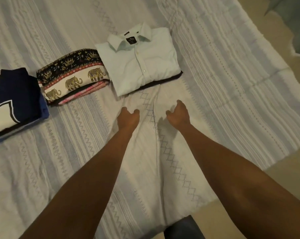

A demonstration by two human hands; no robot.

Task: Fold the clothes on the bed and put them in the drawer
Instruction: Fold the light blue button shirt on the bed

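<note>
A folded white collared shirt [139, 61] lies on the bed, on top of a dark garment whose edge shows beneath it. To its left sits a folded stack topped by an elephant-print cloth [71, 75] over pink fabric. Further left lies a folded navy shirt [14, 99] with a white print. Both my arms reach forward over the bedspread. My left hand [127, 118] and my right hand [177, 113] hover just short of the white shirt's near edge, fingers loosely curled, holding nothing.
The bed is covered by a white patterned bedspread [232, 83], rumpled between my hands. Its right edge drops to a beige floor [287, 169]. A dark object [182, 228] shows at the bed's near edge, bottom centre.
</note>
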